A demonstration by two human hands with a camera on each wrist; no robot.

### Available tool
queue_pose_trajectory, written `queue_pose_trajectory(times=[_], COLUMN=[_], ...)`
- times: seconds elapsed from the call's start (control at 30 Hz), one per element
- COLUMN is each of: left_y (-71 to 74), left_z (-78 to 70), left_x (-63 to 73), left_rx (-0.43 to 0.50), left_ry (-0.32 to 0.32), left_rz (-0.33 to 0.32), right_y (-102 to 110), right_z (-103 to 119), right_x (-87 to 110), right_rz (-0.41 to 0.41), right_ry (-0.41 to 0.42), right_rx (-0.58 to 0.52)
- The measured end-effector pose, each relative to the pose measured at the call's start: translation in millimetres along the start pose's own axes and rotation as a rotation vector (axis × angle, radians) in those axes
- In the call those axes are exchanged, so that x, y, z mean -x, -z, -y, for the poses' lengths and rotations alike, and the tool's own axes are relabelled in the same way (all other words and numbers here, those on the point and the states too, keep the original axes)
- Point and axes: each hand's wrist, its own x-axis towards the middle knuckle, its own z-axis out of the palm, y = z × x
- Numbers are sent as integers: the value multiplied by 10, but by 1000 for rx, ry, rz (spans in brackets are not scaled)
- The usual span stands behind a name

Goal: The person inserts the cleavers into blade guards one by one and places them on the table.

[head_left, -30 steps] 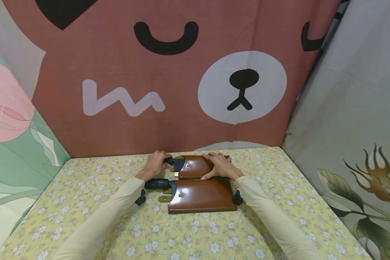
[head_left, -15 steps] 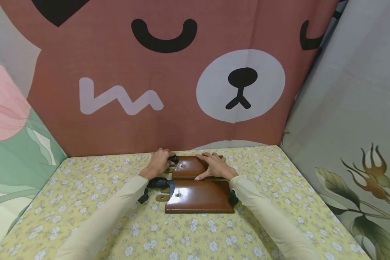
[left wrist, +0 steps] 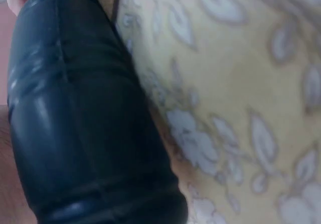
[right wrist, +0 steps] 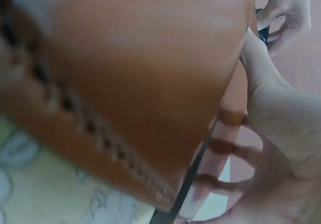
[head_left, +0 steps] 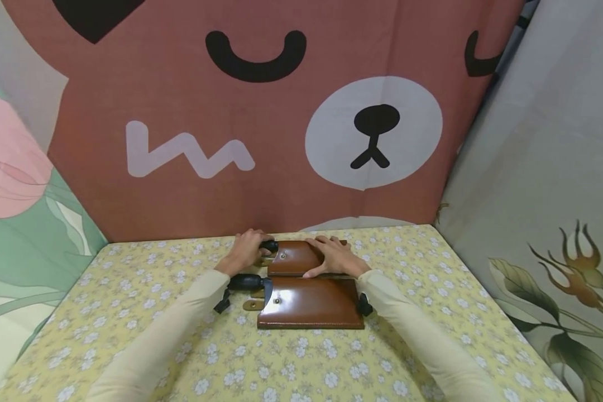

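Two cleavers in glossy brown leather sheaths lie one behind the other in the head view. My left hand [head_left: 245, 249] grips the black handle [head_left: 269, 245] of the far one, at the mouth of its sheath. Over the right part of that far sheath [head_left: 292, 255] my right hand [head_left: 335, 258] holds on, fingers across the back and thumb at the near edge. The near sheath [head_left: 311, 307] lies flat below both hands, its black handle [head_left: 246, 282] pointing left; this ribbed handle [left wrist: 85, 108] fills much of the left wrist view. The far blade is hidden.
A yellow flowered cloth [head_left: 291, 374] covers the table. A tan snap strap [head_left: 253, 305] sticks out left of the near sheath. Behind the table hangs a curtain [head_left: 181, 201] with a bear print, and a grey curtain [head_left: 542, 195] borders the right side.
The far cleaver's blade, partly bare a second ago, has slid rightward into its sheath, bringing the handle up to the mouth. My left hand moved slightly right; the near cleaver stayed put.
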Motion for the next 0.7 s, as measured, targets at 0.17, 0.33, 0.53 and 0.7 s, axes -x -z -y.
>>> queue_pose_trajectory(times=[0.17,0.33,0.53,0.7], left_y=[21,17,3,20], left_z=[6,56,113,122], left_x=[16,63,115,146], left_rx=[-18,-11,-8,11], left_ry=[-14,-26,-58,-67], left_rz=[-3,-4,-27,-50], right_y=[57,84,91,104], right_z=[-82,-110,-118,-190], right_x=[75,131,147,197], right_rz=[57,71,82,79], right_ry=[21,44,65,70], right_rx=[-45,-79,-70,-76])
